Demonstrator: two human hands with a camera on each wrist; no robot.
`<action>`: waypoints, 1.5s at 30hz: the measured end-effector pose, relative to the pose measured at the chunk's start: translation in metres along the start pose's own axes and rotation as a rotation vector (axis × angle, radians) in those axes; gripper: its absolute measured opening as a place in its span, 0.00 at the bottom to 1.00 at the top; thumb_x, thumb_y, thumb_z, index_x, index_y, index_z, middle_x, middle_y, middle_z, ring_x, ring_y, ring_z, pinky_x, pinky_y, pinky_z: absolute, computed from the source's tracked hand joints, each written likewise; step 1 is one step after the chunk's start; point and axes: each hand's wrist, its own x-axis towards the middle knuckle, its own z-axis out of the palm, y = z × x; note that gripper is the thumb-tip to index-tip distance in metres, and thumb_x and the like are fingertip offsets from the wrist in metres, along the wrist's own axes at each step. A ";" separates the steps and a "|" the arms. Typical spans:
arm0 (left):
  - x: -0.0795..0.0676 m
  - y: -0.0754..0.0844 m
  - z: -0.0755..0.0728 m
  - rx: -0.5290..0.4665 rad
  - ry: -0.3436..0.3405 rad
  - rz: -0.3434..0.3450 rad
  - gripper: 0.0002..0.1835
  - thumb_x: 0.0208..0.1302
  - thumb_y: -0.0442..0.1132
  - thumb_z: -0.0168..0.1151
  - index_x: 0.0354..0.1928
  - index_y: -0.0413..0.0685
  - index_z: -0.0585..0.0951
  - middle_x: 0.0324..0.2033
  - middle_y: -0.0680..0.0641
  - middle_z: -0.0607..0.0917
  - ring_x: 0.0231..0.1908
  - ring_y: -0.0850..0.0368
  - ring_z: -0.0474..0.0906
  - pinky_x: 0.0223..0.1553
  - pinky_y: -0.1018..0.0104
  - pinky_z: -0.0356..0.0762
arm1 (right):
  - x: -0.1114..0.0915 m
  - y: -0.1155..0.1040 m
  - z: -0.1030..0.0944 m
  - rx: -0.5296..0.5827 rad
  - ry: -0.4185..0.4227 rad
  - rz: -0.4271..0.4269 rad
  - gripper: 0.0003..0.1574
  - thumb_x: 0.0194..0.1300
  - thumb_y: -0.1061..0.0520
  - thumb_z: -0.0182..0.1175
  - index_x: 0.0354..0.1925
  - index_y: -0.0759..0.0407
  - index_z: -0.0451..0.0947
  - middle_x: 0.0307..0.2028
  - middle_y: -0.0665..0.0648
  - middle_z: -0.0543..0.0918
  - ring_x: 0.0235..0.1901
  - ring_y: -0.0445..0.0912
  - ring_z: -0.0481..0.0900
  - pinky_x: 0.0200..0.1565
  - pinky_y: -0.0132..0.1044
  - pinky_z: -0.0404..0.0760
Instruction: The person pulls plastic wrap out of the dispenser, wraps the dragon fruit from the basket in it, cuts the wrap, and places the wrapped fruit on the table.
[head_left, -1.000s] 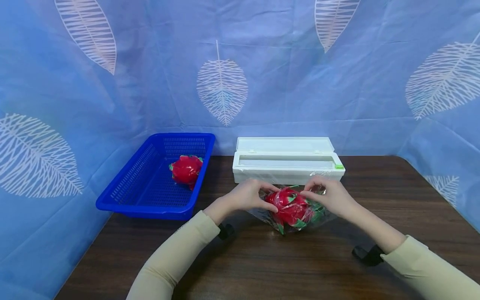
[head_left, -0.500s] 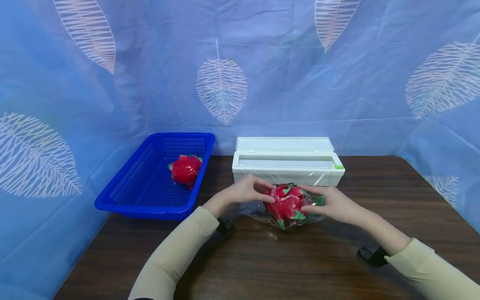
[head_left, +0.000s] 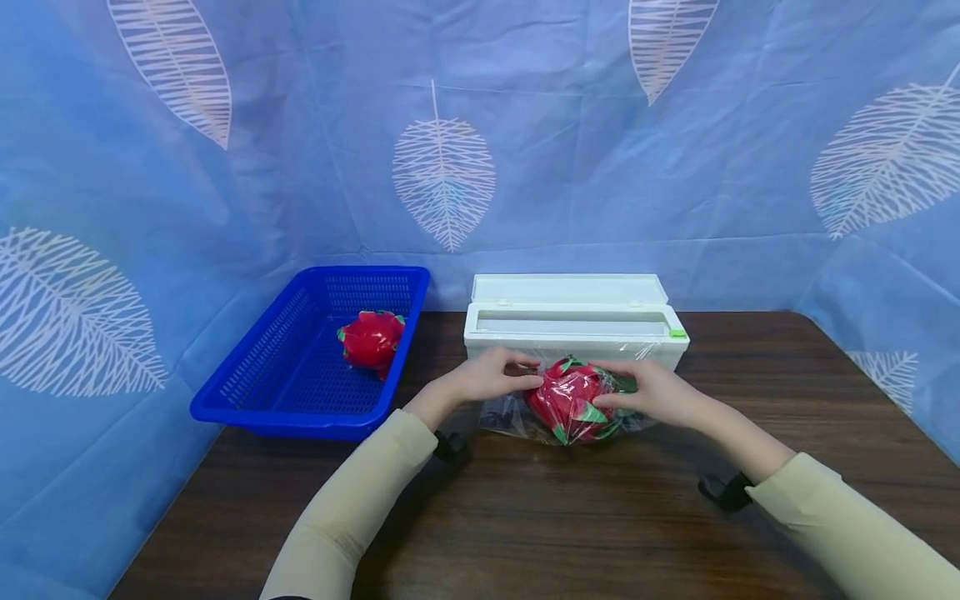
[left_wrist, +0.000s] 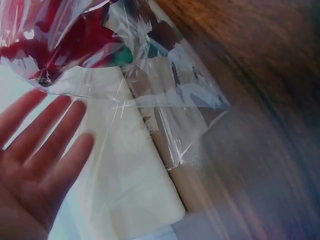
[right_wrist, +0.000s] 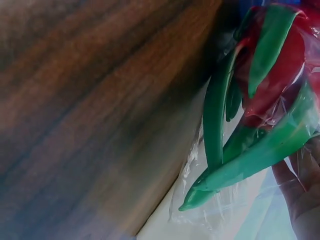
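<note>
A red dragon fruit [head_left: 568, 402] with green scale tips lies in clear plastic film [head_left: 517, 417], just in front of the long white box. At its left side is my left hand [head_left: 491, 375], its fingers mostly straight and their tips touching the film in the left wrist view. My right hand [head_left: 652, 393] holds the fruit's right side, thumb in front and fingers behind. In the right wrist view, long green scales [right_wrist: 250, 165] poke out under the film, and only part of the hand shows at the edge. Film reaches back to the box front.
Behind the fruit stands the white film box [head_left: 573, 323], lid raised, with a green slider [head_left: 678, 333] at its right end. To the left sits a blue basket [head_left: 285, 417] holding another dragon fruit [head_left: 371, 340]. A patterned blue cloth hangs behind the brown table [head_left: 600, 525].
The wrapped dragon fruit has shifted slightly back toward the box and turned. My right hand went from pinching film above to holding the fruit's side. My left hand moved slightly left.
</note>
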 end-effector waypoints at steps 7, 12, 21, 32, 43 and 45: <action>-0.015 0.010 -0.002 0.004 0.239 0.091 0.23 0.68 0.48 0.61 0.62 0.46 0.77 0.56 0.46 0.80 0.55 0.52 0.76 0.54 0.57 0.75 | 0.006 0.001 -0.003 -0.005 -0.015 0.022 0.41 0.62 0.43 0.66 0.65 0.66 0.70 0.24 0.53 0.81 0.14 0.37 0.57 0.29 0.35 0.73; -0.025 0.017 0.006 0.061 0.157 0.195 0.29 0.67 0.49 0.62 0.66 0.46 0.73 0.58 0.47 0.79 0.52 0.57 0.79 0.55 0.63 0.74 | 0.008 0.001 -0.007 -0.014 -0.024 0.042 0.41 0.63 0.42 0.65 0.64 0.68 0.71 0.52 0.68 0.81 0.33 0.41 0.80 0.41 0.44 0.81; -0.021 0.016 0.019 0.160 0.046 0.190 0.45 0.58 0.52 0.71 0.73 0.48 0.61 0.67 0.48 0.69 0.57 0.61 0.75 0.53 0.72 0.73 | 0.010 0.004 -0.008 0.037 -0.040 0.007 0.36 0.67 0.46 0.62 0.63 0.68 0.71 0.52 0.64 0.81 0.43 0.48 0.82 0.44 0.46 0.81; -0.004 0.012 0.017 0.068 0.050 0.116 0.43 0.56 0.48 0.73 0.72 0.53 0.66 0.59 0.47 0.78 0.52 0.58 0.77 0.47 0.74 0.76 | 0.018 0.023 -0.007 0.101 -0.022 -0.016 0.23 0.75 0.54 0.52 0.59 0.69 0.75 0.42 0.57 0.85 0.36 0.42 0.78 0.38 0.38 0.77; 0.011 0.008 0.009 -0.040 0.010 0.096 0.37 0.61 0.48 0.69 0.71 0.52 0.67 0.53 0.48 0.82 0.42 0.63 0.77 0.43 0.73 0.77 | 0.034 0.031 -0.009 0.120 -0.058 0.073 0.24 0.76 0.52 0.49 0.54 0.70 0.78 0.38 0.56 0.84 0.36 0.45 0.77 0.41 0.43 0.78; 0.013 0.008 0.008 -0.065 -0.004 0.084 0.36 0.62 0.47 0.68 0.71 0.52 0.67 0.54 0.47 0.82 0.42 0.62 0.77 0.43 0.73 0.77 | 0.036 0.032 -0.010 0.118 -0.062 0.095 0.25 0.77 0.51 0.49 0.54 0.70 0.79 0.38 0.56 0.84 0.36 0.45 0.77 0.41 0.43 0.78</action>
